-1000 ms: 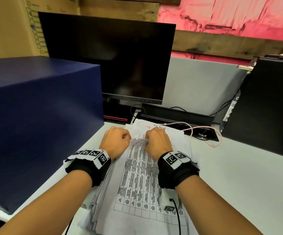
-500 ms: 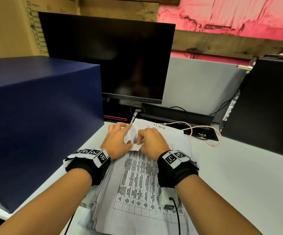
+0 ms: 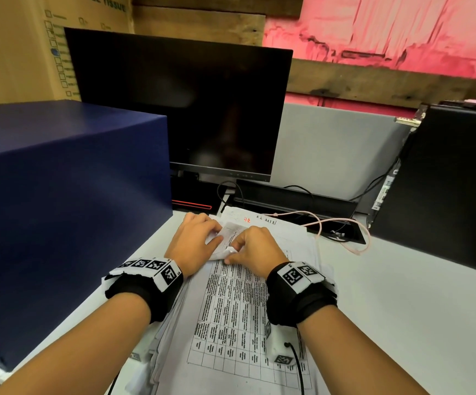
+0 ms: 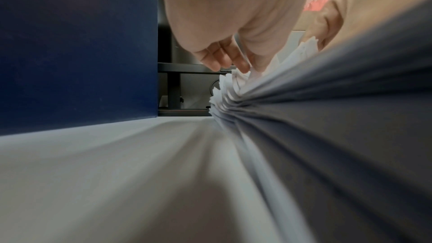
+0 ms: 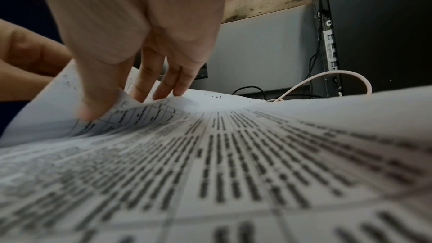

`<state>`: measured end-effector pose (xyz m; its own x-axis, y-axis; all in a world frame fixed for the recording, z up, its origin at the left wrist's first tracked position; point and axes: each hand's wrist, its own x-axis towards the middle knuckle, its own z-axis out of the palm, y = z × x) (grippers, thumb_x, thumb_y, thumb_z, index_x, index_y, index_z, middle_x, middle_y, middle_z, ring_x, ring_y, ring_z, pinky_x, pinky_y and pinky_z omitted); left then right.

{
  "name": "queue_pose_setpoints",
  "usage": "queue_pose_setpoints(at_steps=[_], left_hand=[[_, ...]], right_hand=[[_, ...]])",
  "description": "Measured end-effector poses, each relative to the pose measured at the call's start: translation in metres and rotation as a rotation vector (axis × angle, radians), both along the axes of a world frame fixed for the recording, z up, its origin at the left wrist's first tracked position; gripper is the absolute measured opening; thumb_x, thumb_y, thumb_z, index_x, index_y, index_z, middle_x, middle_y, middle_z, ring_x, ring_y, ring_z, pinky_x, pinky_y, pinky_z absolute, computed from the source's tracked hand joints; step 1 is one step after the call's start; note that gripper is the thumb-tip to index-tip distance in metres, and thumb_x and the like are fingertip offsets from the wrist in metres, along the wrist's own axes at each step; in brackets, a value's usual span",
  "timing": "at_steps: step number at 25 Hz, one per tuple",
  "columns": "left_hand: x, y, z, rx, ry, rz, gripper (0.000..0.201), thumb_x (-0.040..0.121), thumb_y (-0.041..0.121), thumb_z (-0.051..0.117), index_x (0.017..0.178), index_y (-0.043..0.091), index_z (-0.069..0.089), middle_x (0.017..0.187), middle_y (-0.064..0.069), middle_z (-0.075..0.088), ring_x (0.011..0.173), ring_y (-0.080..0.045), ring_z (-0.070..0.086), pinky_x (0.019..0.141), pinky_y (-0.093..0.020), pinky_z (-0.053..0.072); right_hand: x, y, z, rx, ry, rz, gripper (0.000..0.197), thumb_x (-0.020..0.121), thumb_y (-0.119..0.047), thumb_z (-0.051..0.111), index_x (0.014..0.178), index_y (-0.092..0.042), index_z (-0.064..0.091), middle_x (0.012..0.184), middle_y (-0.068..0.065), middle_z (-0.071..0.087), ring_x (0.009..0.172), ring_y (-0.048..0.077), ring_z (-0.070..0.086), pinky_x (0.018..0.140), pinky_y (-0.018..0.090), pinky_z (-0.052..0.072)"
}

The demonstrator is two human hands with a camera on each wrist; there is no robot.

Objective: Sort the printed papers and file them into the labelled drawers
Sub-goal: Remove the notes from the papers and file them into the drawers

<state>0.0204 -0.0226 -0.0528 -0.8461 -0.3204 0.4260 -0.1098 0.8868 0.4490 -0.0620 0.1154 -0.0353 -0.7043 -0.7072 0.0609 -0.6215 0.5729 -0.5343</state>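
Observation:
A stack of printed papers (image 3: 231, 317) lies on the white desk (image 3: 401, 309) in front of me, its top sheet a printed table. My left hand (image 3: 194, 240) and right hand (image 3: 255, 246) meet at the stack's far end. Both pinch the lifted, crumpled far corner of the top sheet (image 3: 226, 238). In the right wrist view my right hand (image 5: 131, 99) has its thumb on the curled corner of the top sheet (image 5: 140, 115), fingers behind it. In the left wrist view my left hand (image 4: 233, 62) touches the fanned edges of the stack of papers (image 4: 224, 95).
A large dark blue box (image 3: 60, 209) stands close on the left. A black monitor (image 3: 179, 106) is behind the papers, with a black bar (image 3: 293, 198) and a pink cable (image 3: 342, 232) beside them. A black computer case (image 3: 444, 183) stands at right.
Both hands were fists pressing on the stack's far end a second ago. The fingers have since worked under the top sheet's far corner and peeled it up.

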Motion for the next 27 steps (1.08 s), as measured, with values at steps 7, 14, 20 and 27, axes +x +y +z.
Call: queue_pose_setpoints(at_steps=[7, 14, 20, 27], left_hand=[[0.001, 0.001, 0.002, 0.019, -0.045, 0.058, 0.011, 0.093, 0.028, 0.058, 0.082, 0.027, 0.058, 0.081, 0.013, 0.059, 0.089, -0.011, 0.046, 0.076, -0.025, 0.038], [0.0, 0.001, 0.001, 0.067, -0.082, 0.061, 0.025, 0.094, 0.02, 0.055, 0.074, 0.03, 0.045, 0.078, 0.012, 0.052, 0.085, -0.014, 0.046, 0.074, -0.027, 0.037], [0.0, 0.002, 0.001, 0.066, -0.071, -0.006, 0.029, 0.095, 0.026, 0.055, 0.069, 0.029, 0.041, 0.073, 0.013, 0.05, 0.083, -0.017, 0.045, 0.07, -0.027, 0.033], [-0.001, -0.005, -0.01, 0.108, -0.078, -0.181, 0.02, 0.092, 0.025, 0.061, 0.075, 0.035, 0.054, 0.077, 0.014, 0.056, 0.083, -0.006, 0.042, 0.073, -0.023, 0.032]], right_hand=[[-0.001, 0.001, 0.005, -0.086, 0.145, -0.123, 0.016, 0.09, -0.015, 0.062, 0.092, -0.019, 0.077, 0.087, 0.007, 0.067, 0.082, 0.026, 0.062, 0.076, 0.039, 0.056], [0.001, 0.01, 0.013, 0.141, 0.151, -0.068, 0.02, 0.089, -0.018, 0.064, 0.105, -0.026, 0.074, 0.108, 0.001, 0.068, 0.098, 0.023, 0.062, 0.085, 0.036, 0.053], [-0.006, 0.014, 0.032, 0.301, 0.315, -0.017, 0.022, 0.095, -0.018, 0.048, 0.101, -0.015, 0.069, 0.103, 0.008, 0.066, 0.094, 0.028, 0.062, 0.077, 0.036, 0.05], [0.013, 0.006, 0.012, 0.036, 0.222, -0.125, 0.02, 0.096, -0.015, 0.052, 0.115, -0.014, 0.049, 0.104, 0.012, 0.061, 0.094, 0.032, 0.059, 0.079, 0.04, 0.052]])
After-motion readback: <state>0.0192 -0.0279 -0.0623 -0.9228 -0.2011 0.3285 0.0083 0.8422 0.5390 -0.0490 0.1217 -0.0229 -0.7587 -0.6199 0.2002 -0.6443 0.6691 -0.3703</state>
